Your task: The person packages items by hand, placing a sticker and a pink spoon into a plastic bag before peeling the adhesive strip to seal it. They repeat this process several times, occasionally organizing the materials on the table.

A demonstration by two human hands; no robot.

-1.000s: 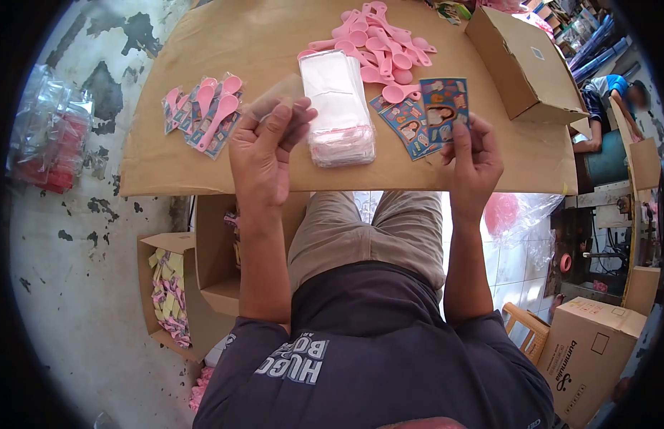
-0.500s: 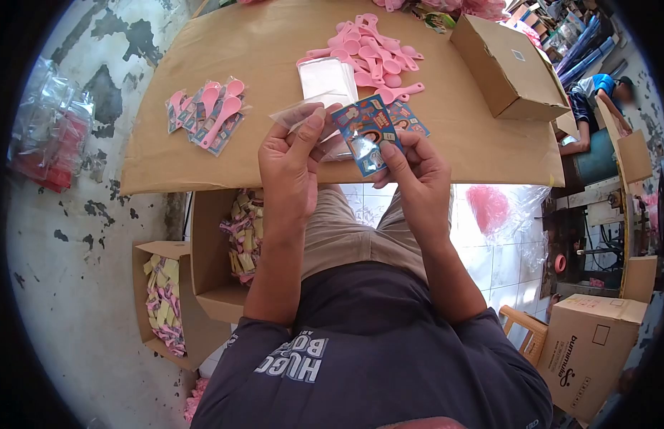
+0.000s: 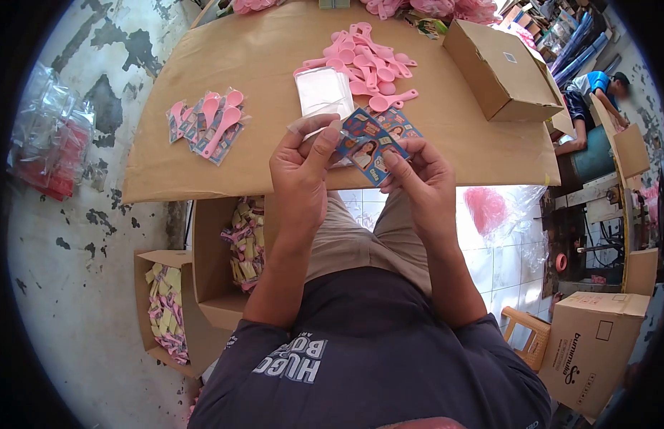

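Above the table's near edge, my right hand (image 3: pixel 425 175) pinches a blue printed card (image 3: pixel 366 149) between thumb and fingers. My left hand (image 3: pixel 303 168) is closed on a clear plastic bag (image 3: pixel 298 129), and the card's left edge meets its fingertips. Just beyond the hands lies a stack of clear plastic bags (image 3: pixel 323 87). More printed cards (image 3: pixel 402 124) rest behind the held one, partly covered by it. Loose pink spoons (image 3: pixel 368 58) form a heap past the stack. Off to the left are several bagged pink spoons with cards (image 3: pixel 212 125).
A closed cardboard box (image 3: pixel 500 68) stands at the table's right. Below the table at left, open cartons (image 3: pixel 203 300) hold small yellow-and-pink packets. A marked carton (image 3: pixel 593 350) and a wooden stool (image 3: pixel 528 336) are at lower right. Another person (image 3: pixel 593 100) works at far right.
The card has turned and shifted left so that its edge reaches my left fingers. My left hand has moved slightly right and closer to the right hand, with the bag still in it.
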